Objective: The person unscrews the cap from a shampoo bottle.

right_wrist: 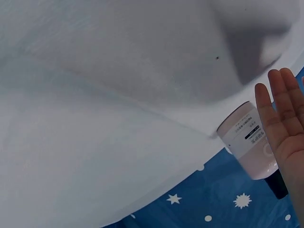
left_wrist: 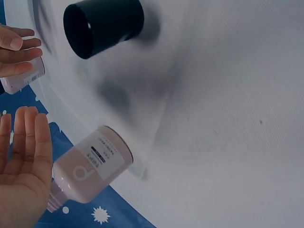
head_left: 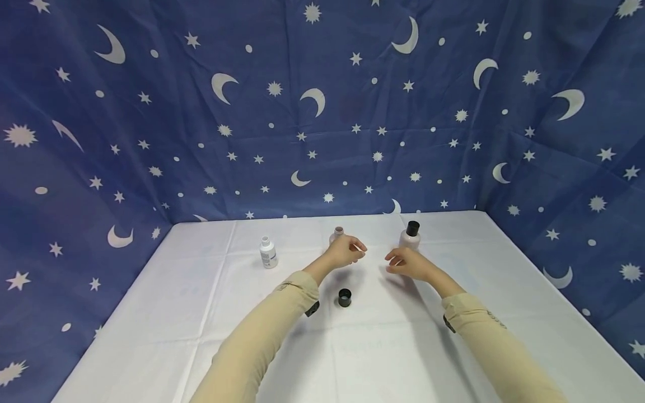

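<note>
My left hand hovers in front of an uncapped pale pink bottle, hiding most of it in the head view. Its fingers look relaxed with nothing in them, and in the left wrist view the bottle stands beside the palm, its threaded neck bare. A black screw cap lies on the table nearer to me, large in the left wrist view. Across from it, my right hand is loosely extended and holds nothing. Right behind that hand stands a second pink bottle wearing a black cap.
A smaller white bottle with a printed label and a bare neck stands to the left. White cloth covers the table. Dark blue fabric with moons and stars hangs behind it and along both sides.
</note>
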The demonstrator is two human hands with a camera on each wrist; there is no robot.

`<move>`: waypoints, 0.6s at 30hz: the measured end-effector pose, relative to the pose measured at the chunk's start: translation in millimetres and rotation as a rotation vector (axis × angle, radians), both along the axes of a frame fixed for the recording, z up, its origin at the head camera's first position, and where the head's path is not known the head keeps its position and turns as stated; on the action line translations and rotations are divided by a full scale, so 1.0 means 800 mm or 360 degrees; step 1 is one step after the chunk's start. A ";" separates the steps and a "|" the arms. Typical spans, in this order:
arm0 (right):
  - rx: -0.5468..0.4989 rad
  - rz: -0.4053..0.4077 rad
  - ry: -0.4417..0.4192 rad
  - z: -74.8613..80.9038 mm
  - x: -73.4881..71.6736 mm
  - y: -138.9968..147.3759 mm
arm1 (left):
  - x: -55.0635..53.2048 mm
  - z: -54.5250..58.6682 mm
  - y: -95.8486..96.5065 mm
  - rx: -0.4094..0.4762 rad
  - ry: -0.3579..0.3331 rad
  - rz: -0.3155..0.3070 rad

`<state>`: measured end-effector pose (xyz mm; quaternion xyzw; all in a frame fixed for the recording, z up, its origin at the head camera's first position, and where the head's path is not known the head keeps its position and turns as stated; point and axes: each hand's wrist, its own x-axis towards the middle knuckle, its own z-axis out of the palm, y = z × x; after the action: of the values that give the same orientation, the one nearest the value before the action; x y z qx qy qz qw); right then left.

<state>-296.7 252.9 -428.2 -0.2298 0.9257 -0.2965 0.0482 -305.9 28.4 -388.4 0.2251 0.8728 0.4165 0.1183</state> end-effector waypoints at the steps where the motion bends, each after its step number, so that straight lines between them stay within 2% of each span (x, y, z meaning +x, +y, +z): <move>1: 0.0009 -0.0005 0.0001 0.001 0.001 0.002 | -0.001 0.000 0.003 0.0020 0.0009 -0.0003; 9: 0.0026 -0.0066 0.0008 0.003 0.012 0.024 | -0.004 -0.001 0.023 0.0090 0.0039 0.0017; 13: 0.0020 -0.0088 0.0008 0.002 0.014 0.034 | -0.006 -0.001 0.031 0.0110 0.0062 0.0075; 18: 0.0021 -0.0103 0.0056 0.002 0.015 0.048 | -0.012 0.002 0.043 0.0104 0.0184 0.0197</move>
<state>-284.7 291.4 -426.3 -0.2046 0.9354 -0.2875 0.0239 -315.9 63.0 -387.0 0.1980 0.8764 0.4377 0.0343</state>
